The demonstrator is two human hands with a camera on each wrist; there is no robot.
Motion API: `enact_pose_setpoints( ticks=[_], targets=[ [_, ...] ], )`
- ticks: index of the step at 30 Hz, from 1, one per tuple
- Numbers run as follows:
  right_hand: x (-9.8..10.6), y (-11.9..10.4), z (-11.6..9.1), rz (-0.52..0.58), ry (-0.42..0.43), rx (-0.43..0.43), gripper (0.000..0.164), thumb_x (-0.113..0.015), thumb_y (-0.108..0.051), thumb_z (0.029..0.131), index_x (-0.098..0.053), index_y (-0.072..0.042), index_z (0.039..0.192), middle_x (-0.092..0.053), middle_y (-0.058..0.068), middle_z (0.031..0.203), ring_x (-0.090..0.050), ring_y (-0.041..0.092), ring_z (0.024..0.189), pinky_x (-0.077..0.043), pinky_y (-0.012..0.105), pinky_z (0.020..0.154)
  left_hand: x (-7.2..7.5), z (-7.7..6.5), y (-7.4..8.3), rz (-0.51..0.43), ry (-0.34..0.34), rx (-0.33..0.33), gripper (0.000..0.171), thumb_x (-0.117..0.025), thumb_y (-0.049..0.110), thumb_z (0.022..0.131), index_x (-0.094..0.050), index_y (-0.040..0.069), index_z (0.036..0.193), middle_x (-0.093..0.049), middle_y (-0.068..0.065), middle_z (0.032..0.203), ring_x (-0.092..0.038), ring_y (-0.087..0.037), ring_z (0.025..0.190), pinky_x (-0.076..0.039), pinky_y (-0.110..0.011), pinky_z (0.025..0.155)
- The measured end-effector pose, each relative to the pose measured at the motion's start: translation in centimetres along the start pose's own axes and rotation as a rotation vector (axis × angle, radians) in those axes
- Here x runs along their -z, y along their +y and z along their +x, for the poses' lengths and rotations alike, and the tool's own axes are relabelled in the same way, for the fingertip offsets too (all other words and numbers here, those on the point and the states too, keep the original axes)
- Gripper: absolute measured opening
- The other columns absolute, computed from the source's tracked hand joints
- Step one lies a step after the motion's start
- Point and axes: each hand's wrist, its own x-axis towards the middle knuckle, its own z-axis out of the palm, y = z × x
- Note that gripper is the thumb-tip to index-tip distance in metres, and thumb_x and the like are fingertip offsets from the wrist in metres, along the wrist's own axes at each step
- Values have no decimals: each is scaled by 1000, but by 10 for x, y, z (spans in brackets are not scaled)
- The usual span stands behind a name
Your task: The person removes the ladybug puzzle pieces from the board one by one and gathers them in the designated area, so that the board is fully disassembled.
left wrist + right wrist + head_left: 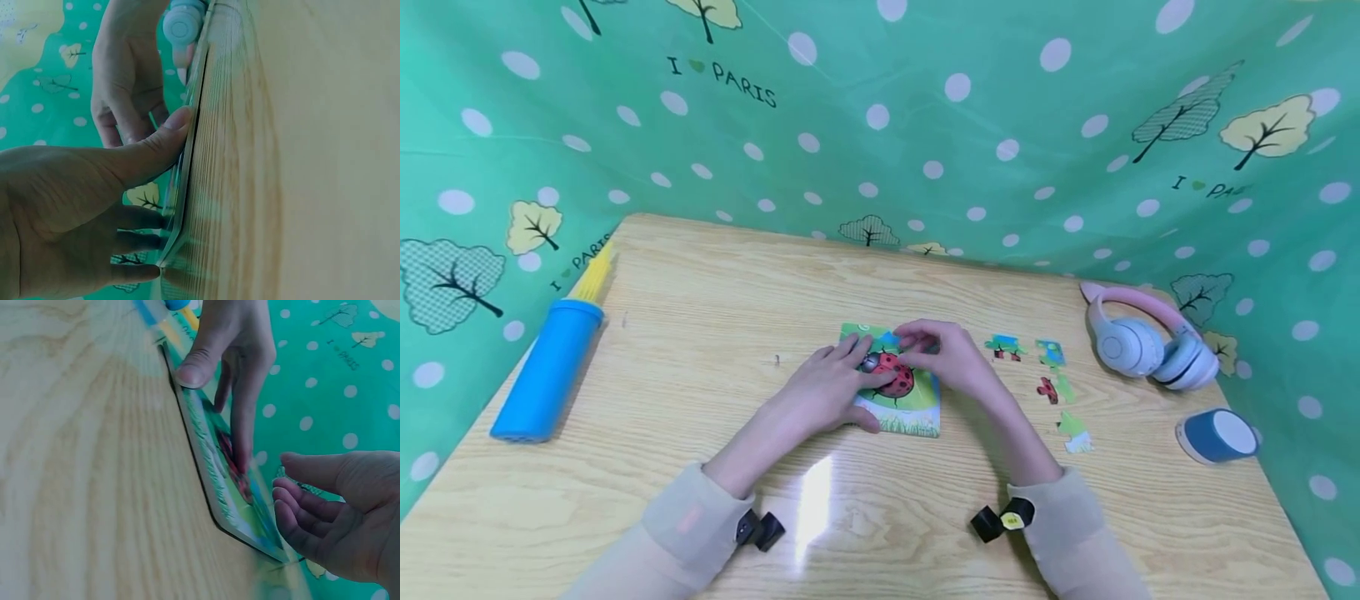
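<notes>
Flat on pale wood-grain table (700,292): green square board jigsaw (891,408), no long axis; printed red ladybird (904,387) aimed at 10 o'clock. Bare left hand (831,387), nearer: straight, spread fingers resting on jigsaw from 9 o'clock, nothing gripped. Bare right hand (949,353): half curled, apparently empty; jigsaw toward 8 o'clock, loose multicoloured jigsaw pieces (1052,351) toward 3 to 4. Hidden: jigsaw's upper middle, under fingers. Right fingertip contact: cannot tell.

From above, the head view faces forward and down across the table (715,283); both wrist views, tilted sideways, skim it closely, sharing the puzzle (904,387).
</notes>
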Motion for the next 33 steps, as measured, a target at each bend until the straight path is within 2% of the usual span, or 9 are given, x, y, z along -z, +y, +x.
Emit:
enact_pose_setpoints(
  ticks=[7,12,19,25,33],
  targets=[
    [-7,1,-1,-36,-58,29,46,-82,-17,88,-69,-10,132,-76,8,119,-71,17,98,-59,32,86,0,-3,1,-1,14,1,78,-73,63,83,-49,37,152,-24,-22,170,-22,-42,159,-34,-61,123],
    [-6,1,-1,-32,-64,7,46,-83,-16,87,-69,-9,131,-75,8,120,-71,17,98,-60,32,87,1,-4,2,-16,20,-5,79,-72,63,84,-48,33,153,-23,-22,170,-21,-41,159,-32,-61,124],
    [-8,1,0,-52,-81,-17,47,-83,-10,86,-69,-7,131,-75,10,116,-70,18,99,-60,33,89,0,-6,-1,-66,-10,37,95,-71,63,87,-35,16,161,-14,-16,173,-13,-36,162,-24,-63,127],
    [-13,-1,-3,-83,-83,-56,49,-85,-9,84,-70,-7,130,-75,7,110,-68,16,98,-59,30,88,-7,-13,-5,-99,-25,44,96,-66,61,92,-29,6,162,-10,-14,174,-9,-35,162,-21,-63,128],
    [-14,-5,-3,-167,-56,-25,44,-86,-14,83,-73,-9,124,-73,5,105,-66,15,94,-57,30,84,-4,-14,-6,-42,-21,43,97,-65,62,92,-29,4,161,-13,-14,173,-13,-34,162,-23,-63,127]
  ],
)
